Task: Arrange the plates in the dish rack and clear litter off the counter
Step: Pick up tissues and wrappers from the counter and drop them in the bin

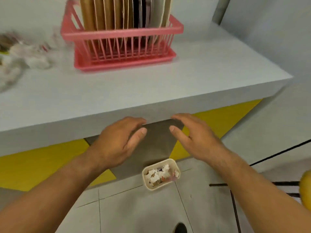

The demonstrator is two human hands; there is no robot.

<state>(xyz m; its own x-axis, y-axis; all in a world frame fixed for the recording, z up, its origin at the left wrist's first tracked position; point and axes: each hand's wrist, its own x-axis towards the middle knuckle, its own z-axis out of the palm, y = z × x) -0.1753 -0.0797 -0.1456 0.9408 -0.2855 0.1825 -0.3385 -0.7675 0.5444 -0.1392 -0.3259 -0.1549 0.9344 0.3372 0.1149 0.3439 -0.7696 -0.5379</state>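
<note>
A pink dish rack (122,47) stands on the white counter (151,81), with several plates (124,12) upright in it. Crumpled white litter (28,56) lies on the counter at the far left, blurred. On the floor below the counter sits a small cream bin (160,174) holding white scraps. My left hand (117,142) and my right hand (193,137) hover side by side above the bin, just below the counter's front edge. Both have relaxed fingers and hold nothing.
The counter's front edge runs across the middle of the view and its right corner is at the right. The cabinet front below is yellow and grey. The floor is tiled, with a yellow object (306,187) at the right edge.
</note>
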